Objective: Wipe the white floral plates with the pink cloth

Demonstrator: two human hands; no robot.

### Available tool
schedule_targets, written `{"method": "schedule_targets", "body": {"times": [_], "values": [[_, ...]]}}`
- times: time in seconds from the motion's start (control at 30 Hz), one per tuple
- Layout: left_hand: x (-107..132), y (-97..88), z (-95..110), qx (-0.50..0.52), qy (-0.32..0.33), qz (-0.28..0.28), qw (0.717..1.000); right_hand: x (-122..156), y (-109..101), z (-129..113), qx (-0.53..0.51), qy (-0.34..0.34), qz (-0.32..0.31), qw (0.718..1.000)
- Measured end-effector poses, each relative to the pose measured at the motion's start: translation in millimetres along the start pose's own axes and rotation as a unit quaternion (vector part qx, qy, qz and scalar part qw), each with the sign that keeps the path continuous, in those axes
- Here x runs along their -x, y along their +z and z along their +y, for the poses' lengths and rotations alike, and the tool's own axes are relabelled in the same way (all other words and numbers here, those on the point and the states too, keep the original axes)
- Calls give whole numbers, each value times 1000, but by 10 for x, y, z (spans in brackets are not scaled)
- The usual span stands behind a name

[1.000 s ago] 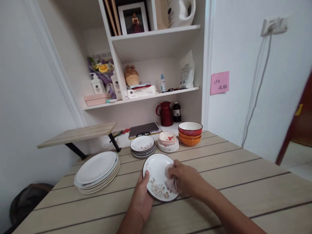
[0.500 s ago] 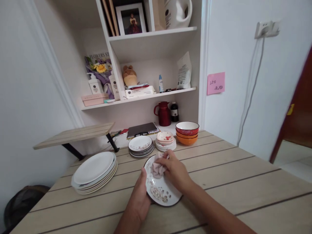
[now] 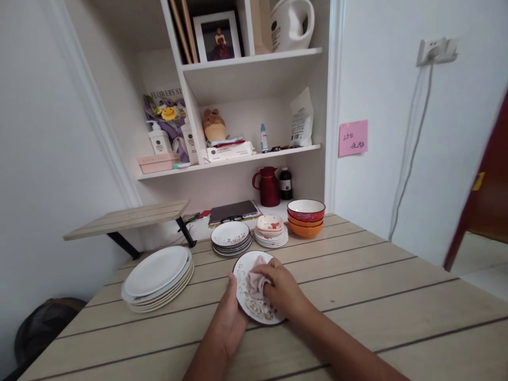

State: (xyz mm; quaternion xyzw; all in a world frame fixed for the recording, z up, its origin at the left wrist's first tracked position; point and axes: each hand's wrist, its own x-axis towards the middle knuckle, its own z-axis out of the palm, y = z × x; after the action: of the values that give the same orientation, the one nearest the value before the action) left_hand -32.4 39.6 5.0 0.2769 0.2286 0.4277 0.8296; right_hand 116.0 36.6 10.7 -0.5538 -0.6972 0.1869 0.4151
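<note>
A white plate [image 3: 246,263] with a dark rim and brown flower pattern is tilted up in front of me over the table. My left hand [image 3: 230,315] grips its left edge, thumb along the rim and fingers hidden underneath. My right hand [image 3: 280,288] is closed on a crumpled pale pink cloth [image 3: 257,280] and presses it against the plate's face. Just behind stands a stack of similar flowered plates [image 3: 230,234]. Beside that is a pile of small white dishes [image 3: 271,238] with square patterned ones on top.
Large white oval plates [image 3: 159,272] are stacked at the left, near a small raised wooden shelf [image 3: 127,217]. Orange and red bowls [image 3: 306,219] are nested at the back right. Behind the table [image 3: 357,307] stand a red jug [image 3: 269,188], a dark bottle [image 3: 285,183] and a laptop [image 3: 233,211].
The cloth in my right hand has slid slightly down the plate, and the plate's tilt has changed. My left hand keeps its grip. The whole view has shifted a little.
</note>
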Motion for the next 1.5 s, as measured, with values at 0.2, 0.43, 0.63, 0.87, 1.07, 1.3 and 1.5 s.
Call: {"method": "schedule_targets", "body": {"times": [0.2,0.43,0.63,0.87,1.07,1.3,1.5], "values": [[0,-16,-68,-36,40,-2,999,-82,-10,-147,-100,-14,38,994],[31,-26,-59,-27,44,-6,999,37,0,-301,-44,-156,-80,984],[92,-21,4,-37,8,63,997,91,-177,-123,-40,-217,-321,921],[66,-5,2,-60,39,86,994,197,-169,-212,-20,-133,-232,963],[43,9,-19,-77,95,105,987,224,-119,-351,-139,-31,-114,983],[-8,-9,-29,-66,75,115,988,225,-49,-287,-195,-41,-135,971],[4,17,-45,-54,92,109,988,222,68,-286,-110,-60,-71,990]]}}
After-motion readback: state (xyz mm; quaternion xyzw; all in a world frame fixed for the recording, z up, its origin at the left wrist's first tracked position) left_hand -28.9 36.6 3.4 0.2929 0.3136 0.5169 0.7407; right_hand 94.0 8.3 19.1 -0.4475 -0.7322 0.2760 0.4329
